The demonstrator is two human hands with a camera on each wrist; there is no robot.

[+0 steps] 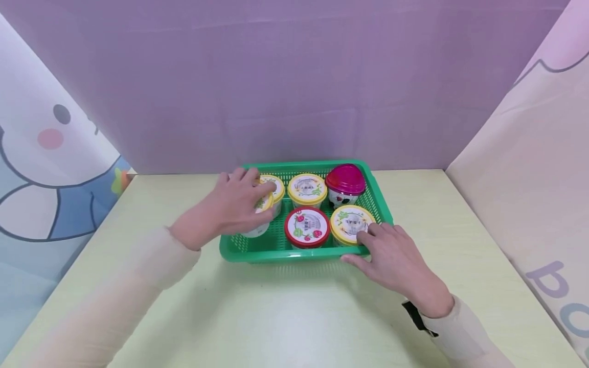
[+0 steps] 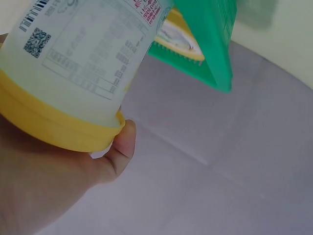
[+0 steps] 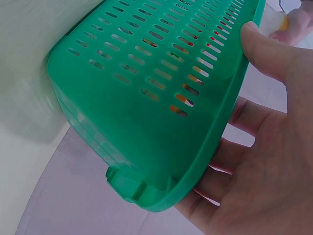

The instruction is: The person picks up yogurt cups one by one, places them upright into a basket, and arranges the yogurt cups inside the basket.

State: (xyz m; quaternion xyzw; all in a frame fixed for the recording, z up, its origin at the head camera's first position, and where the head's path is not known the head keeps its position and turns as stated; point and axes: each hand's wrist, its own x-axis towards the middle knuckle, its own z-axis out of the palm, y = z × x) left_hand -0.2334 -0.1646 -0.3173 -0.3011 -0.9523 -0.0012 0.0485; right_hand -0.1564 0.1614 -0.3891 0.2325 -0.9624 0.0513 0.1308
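Observation:
My left hand [image 1: 232, 202] grips a yellow-lidded plastic tub [image 2: 83, 58] over the left end of a green plastic basket [image 1: 271, 255]. That tub is tilted, and in the left wrist view its printed label and QR code show beside my fingers. At the basket's near right corner, my right hand [image 1: 395, 255] holds the rim, thumb on the outside and fingers over the edge. Beside those fingers sits a yellow-lidded tub [image 1: 353, 220]. A red-lidded tub [image 1: 307, 227] stands to its left. The right wrist view shows the slotted basket wall [image 3: 142, 112].
Along the basket's back are two more yellow-lidded tubs [image 1: 307, 188] and a cup with a domed magenta lid [image 1: 346, 179]. The basket stands on a pale table [image 1: 294, 317], close to a purple backdrop [image 1: 294, 87]. Printed cloths [image 1: 529, 168] flank both sides.

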